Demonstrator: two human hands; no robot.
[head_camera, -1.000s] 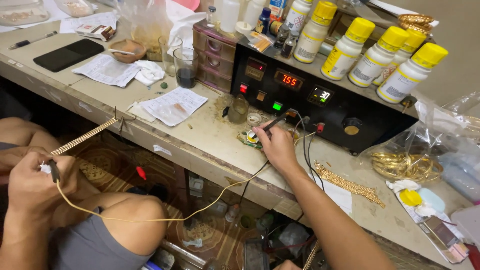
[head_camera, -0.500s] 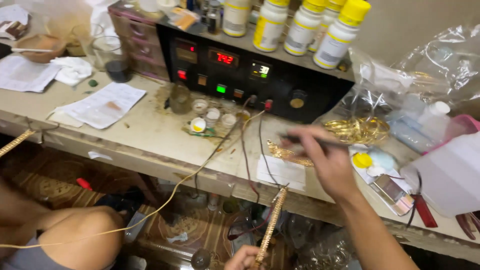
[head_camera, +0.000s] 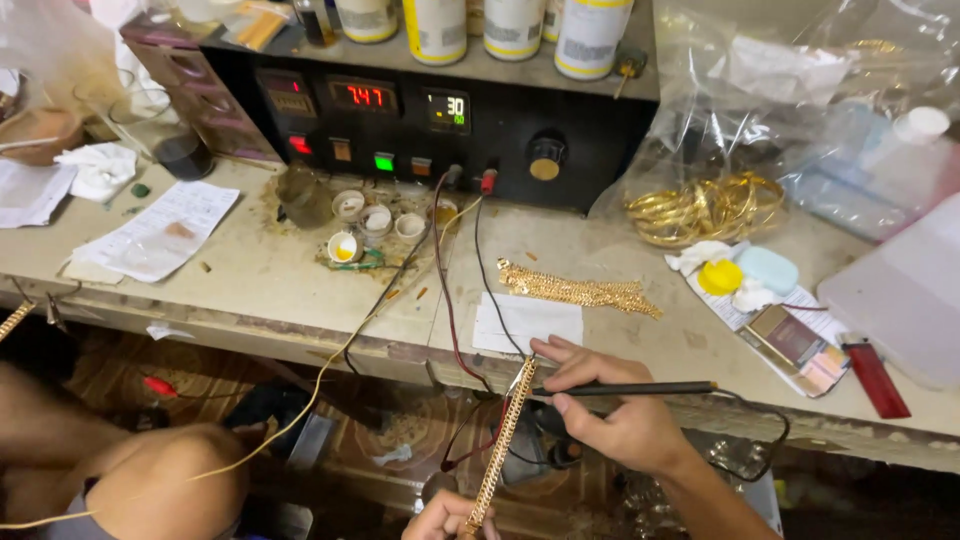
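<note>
Head view: worktop (head_camera: 300, 290) bearing a black power unit (head_camera: 440, 110); below its front edge, right hand (head_camera: 615, 410), fingers pinching a black pen probe (head_camera: 630, 388), tip at a gold chain strip (head_camera: 505, 440). Left hand (head_camera: 450, 518), mostly cropped, pinches the strip's lower end. Best kept taut, contact light.

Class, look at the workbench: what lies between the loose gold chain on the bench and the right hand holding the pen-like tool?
In the head view, a white paper sheet lies between the gold chain and the right hand, with a black wire crossing its left edge.
</note>
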